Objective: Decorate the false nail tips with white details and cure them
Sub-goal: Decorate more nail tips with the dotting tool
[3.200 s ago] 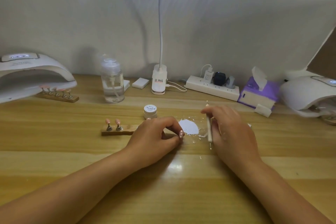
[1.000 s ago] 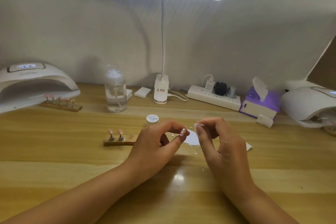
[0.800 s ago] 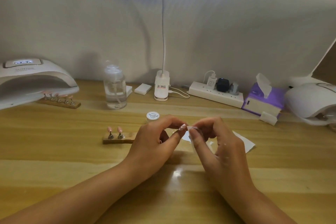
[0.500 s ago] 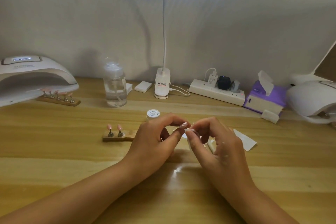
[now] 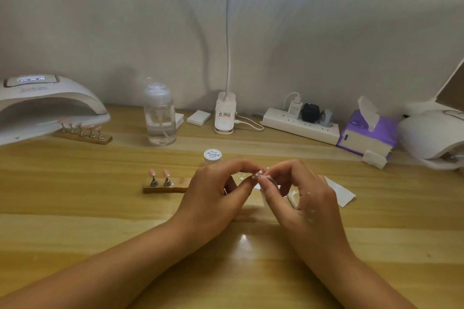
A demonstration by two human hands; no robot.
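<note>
In the head view, we saw the left hand (image 5: 213,193) pinching one nail tip (image 5: 258,173) between thumb and forefinger, just above the worktop (image 5: 100,221). The right hand (image 5: 301,198) had its fingers curled and nipped a white scrap (image 5: 265,178) against that tip; we could not tell what the scrap was. White specks showed on the tip, so we judged its detail to be under way. Two pink tips (image 5: 159,173) stood on the near stand (image 5: 175,187) and looked plain to us, so they were probably still to do. Five more sat on the far stand (image 5: 82,136) at the mouth of the curing lamp (image 5: 50,105); whether they were decorated was too small to see. The paint jar (image 5: 212,155) stood capped behind the hands
</note>
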